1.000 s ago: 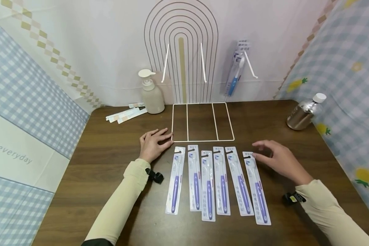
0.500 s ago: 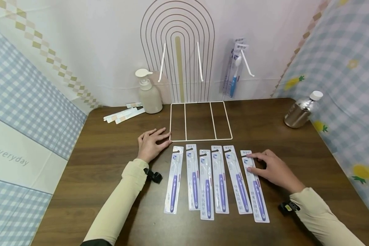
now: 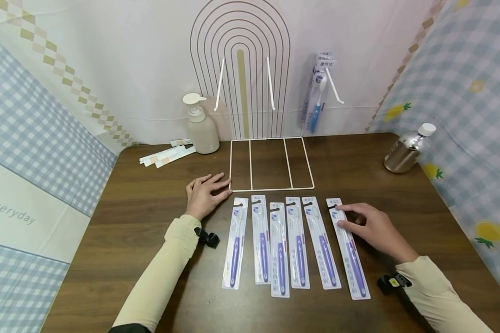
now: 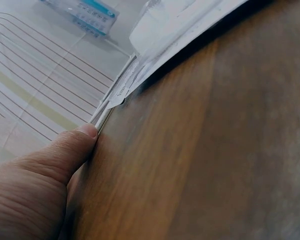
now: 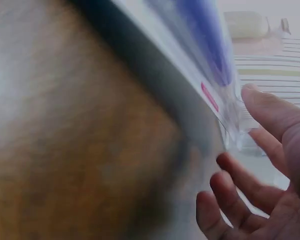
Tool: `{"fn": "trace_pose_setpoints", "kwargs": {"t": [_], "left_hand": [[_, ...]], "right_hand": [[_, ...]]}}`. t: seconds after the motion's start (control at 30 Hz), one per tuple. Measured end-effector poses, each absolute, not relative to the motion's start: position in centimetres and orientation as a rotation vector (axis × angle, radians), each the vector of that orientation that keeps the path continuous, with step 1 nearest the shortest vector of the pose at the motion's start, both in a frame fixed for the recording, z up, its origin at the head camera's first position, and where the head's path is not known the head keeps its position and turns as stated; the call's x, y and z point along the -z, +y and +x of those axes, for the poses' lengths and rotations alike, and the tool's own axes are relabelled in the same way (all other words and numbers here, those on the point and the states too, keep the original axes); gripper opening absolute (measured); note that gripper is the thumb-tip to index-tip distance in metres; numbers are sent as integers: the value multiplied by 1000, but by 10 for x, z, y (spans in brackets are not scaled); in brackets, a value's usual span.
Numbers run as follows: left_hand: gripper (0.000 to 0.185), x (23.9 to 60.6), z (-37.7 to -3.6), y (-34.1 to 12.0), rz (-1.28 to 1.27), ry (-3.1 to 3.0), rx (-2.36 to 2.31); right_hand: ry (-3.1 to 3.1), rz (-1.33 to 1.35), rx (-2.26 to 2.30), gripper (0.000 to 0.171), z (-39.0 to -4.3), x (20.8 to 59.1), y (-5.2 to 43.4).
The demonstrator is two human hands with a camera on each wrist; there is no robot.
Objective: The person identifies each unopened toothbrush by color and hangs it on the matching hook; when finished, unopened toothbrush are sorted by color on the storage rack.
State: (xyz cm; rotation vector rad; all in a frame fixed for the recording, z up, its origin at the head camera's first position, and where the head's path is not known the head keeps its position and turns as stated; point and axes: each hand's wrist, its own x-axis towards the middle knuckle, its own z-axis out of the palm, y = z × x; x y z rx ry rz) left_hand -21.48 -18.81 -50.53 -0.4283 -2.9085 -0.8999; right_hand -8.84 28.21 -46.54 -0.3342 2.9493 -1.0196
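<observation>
My right hand [image 3: 372, 229] pinches the upper part of the rightmost packaged purple toothbrush [image 3: 351, 259] between thumb and forefinger. In the right wrist view the thumb [image 5: 270, 107] lies on the clear blister, and the other fingers are loosely bent below it. Left of it lie several more packaged toothbrushes [image 3: 301, 259] in a row, purple handles toward me. My left hand [image 3: 204, 196] rests spread on the table, fingertips at the front left corner of a white wire rack [image 3: 275, 190]. The left wrist view shows that thumb [image 4: 80, 142] against the rack's wire.
Three white hooks stick out above the rack; packaged toothbrushes with a blue handle in front [image 3: 316, 111] hang on the right hook [image 3: 334, 87]. A pump bottle [image 3: 204, 132] and paper strips [image 3: 166, 156] stand and lie back left. A silver bottle [image 3: 404, 152] stands back right.
My right hand has come in to the rightmost toothbrush and taken hold of it. That package has shifted slightly, its lower end toward the right. The left hand stays at the rack's corner.
</observation>
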Motion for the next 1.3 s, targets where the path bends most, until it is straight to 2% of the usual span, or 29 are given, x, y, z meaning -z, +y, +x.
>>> {"fn": "trace_pose_setpoints", "kwargs": {"t": [0.17,0.4,0.87,1.3], "left_hand": [[42,504,-215,-188,-425,-2906,910],[42,505,-214,-189,-429,-2907,909],[42,510,-215,-188,-440,-2879,901],[42,512,-216,-190,-432,-2885,906]], "right_hand": [[2999,-374,1105,36,-97,448,275],[3111,-586,1161,44,-118,411,253],[3207,-1141,1424,46,-176,320,166],[3264,-1022,1501,39,-205,310,127]]}}
